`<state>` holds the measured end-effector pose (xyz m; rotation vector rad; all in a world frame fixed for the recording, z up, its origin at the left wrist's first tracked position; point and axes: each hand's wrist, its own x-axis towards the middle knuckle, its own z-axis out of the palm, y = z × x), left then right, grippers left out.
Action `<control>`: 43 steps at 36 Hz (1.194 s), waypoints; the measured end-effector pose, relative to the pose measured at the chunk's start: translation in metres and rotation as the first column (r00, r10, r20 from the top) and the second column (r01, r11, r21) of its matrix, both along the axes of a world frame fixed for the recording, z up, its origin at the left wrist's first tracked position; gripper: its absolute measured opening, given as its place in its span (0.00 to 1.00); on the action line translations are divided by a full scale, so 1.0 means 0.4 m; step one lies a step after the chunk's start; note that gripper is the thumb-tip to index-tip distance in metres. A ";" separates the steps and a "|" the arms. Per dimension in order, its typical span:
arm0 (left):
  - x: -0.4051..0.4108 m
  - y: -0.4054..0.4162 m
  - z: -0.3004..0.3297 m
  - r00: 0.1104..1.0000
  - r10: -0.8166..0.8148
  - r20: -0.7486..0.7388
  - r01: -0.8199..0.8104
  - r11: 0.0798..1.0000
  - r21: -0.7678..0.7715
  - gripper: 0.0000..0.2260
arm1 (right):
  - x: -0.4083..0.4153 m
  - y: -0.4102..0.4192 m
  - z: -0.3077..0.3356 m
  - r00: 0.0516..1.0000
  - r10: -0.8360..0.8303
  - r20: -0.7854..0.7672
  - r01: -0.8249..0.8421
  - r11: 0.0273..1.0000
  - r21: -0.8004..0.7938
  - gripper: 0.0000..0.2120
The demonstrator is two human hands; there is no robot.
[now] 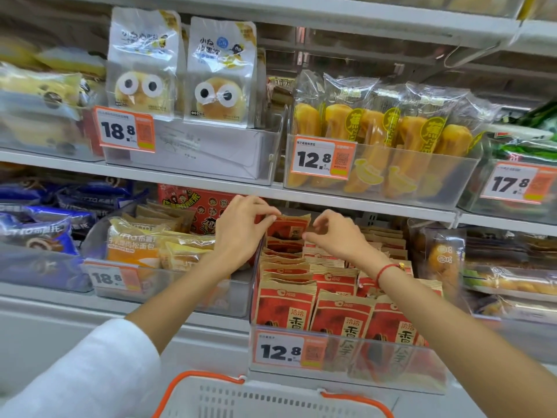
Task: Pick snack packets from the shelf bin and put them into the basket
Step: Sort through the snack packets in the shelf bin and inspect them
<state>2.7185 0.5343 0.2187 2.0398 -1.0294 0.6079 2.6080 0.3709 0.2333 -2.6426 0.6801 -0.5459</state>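
A clear shelf bin (346,369) on the lower shelf holds several rows of red-and-tan snack packets (340,315). Both hands reach to the back of the bin. My left hand (241,230) pinches the top left corner of one raised red packet (287,227). My right hand (337,233) has its fingertips at that packet's right edge, fingers curled; a red string is tied around its wrist. The white basket (271,399) with orange handles sits at the bottom of the view, below the bin.
A bin of orange bread packs (144,248) stands to the left, and blue packs (45,224) lie further left. Bread bins (497,267) sit to the right. The upper shelf edge (331,197) runs just above my hands, with banana-bread packs (385,137) on it.
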 end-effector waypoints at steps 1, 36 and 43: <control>-0.008 0.006 0.006 1.000 -0.011 0.005 0.011 0.999 -0.030 0.07 | -0.005 0.002 0.005 0.999 0.007 0.037 -0.009 0.999 0.042 0.18; -0.142 0.080 0.083 0.724 -0.553 -0.413 0.470 0.833 -0.291 0.16 | -0.172 0.121 0.023 0.658 -0.037 0.753 -0.430 0.802 0.415 0.06; -0.148 0.075 0.076 0.595 -0.590 -0.546 0.439 0.807 -0.395 0.11 | -0.182 0.121 0.035 0.735 -0.035 0.677 -0.437 0.739 0.513 0.12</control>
